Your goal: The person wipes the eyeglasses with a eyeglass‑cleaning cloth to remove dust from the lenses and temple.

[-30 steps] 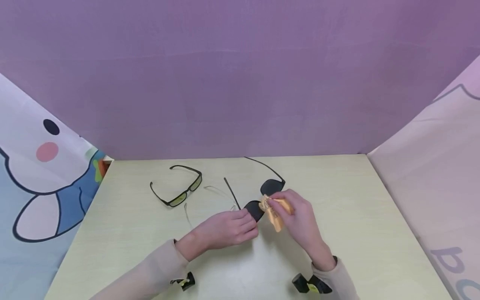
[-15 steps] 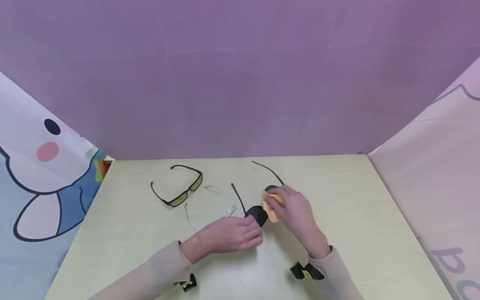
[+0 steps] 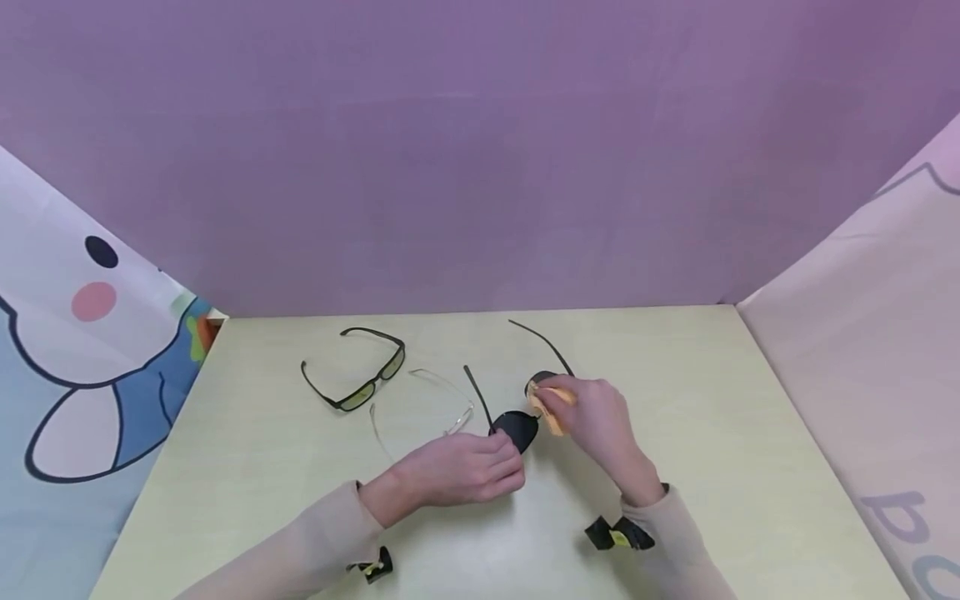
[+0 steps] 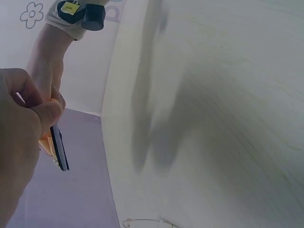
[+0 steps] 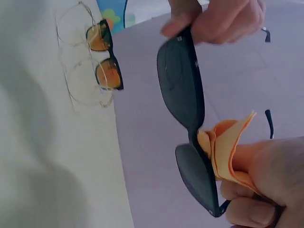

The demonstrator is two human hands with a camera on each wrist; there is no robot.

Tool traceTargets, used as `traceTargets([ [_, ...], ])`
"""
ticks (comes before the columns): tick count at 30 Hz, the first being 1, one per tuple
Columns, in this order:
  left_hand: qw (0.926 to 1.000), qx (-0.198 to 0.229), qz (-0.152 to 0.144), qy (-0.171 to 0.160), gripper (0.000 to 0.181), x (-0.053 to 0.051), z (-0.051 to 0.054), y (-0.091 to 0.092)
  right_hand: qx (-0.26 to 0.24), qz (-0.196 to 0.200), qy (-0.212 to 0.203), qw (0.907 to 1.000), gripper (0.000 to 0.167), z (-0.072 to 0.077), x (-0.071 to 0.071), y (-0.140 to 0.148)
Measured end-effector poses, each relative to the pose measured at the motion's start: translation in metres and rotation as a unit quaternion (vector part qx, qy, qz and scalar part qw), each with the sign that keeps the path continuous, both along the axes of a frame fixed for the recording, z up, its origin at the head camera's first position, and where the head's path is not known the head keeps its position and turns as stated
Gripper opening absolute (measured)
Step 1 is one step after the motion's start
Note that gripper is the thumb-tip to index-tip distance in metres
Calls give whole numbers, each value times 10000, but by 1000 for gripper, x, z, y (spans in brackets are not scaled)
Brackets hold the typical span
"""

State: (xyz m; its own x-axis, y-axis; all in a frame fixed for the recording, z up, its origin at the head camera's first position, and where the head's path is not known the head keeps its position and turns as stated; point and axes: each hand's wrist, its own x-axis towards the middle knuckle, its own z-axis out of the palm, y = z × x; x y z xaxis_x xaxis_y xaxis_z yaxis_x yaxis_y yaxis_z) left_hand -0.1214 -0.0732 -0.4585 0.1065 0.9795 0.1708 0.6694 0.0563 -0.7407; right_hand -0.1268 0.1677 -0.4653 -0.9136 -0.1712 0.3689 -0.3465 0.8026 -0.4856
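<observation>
A pair of black sunglasses (image 3: 516, 429) is held above the table with its temples pointing away. My left hand (image 3: 467, 469) pinches the frame at its left end, beside one dark lens. With bunched fingers my right hand (image 3: 597, 417) grips an orange cloth (image 3: 551, 408) against the other lens. In the right wrist view both lenses of the sunglasses (image 5: 180, 80) show, and the cloth (image 5: 225, 149) lies on the frame near the bridge. The left wrist view catches the sunglasses (image 4: 59, 149) edge-on under my thumb.
Black-framed glasses with yellowish lenses (image 3: 360, 397) lie unfolded at the left of the pale table (image 3: 742, 450). Thin wire-framed glasses (image 3: 459, 421) lie between them and my left hand, partly hidden behind it. A purple curtain (image 3: 480, 167) hangs behind the table.
The sunglasses have come slightly nearer and to the right with my left hand. My right hand has shifted the cloth from the bridge area to the right lens.
</observation>
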Motion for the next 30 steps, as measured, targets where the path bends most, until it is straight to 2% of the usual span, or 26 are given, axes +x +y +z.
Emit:
traceTargets([
  [2,10000,-1,-27,13,21,0,1,1,164,-116,69,9998,13,2,-1,0],
  [6,9999,38,-134,7,22,2,1,3,927,-459,562,9930,12,1,-6,-2],
  [8,9998,54,-189,13,24,3,0,4,1072,-436,643,9912,11,1,-6,-4],
  [14,9998,162,-125,-25,25,4,-3,2,516,35,-12,9987,12,3,-4,-6],
  [16,9997,201,-132,-77,24,4,-3,2,763,-71,180,9969,11,0,-5,-6],
  [19,9997,197,-151,-85,22,6,-2,3,1320,-383,681,9882,10,-5,-5,-5],
  [21,9997,167,-151,-91,22,7,-2,3,1448,-472,840,9848,10,-8,-5,-5],
  [23,9999,114,-118,-38,21,8,-1,3,1336,-410,729,9875,10,-9,-4,-5],
  [28,9999,54,-113,-96,20,8,0,3,832,-5,139,9964,13,-6,1,-7],
  [30,9998,71,-122,-167,20,9,0,4,850,-27,137,9963,13,-5,3,-6],
])
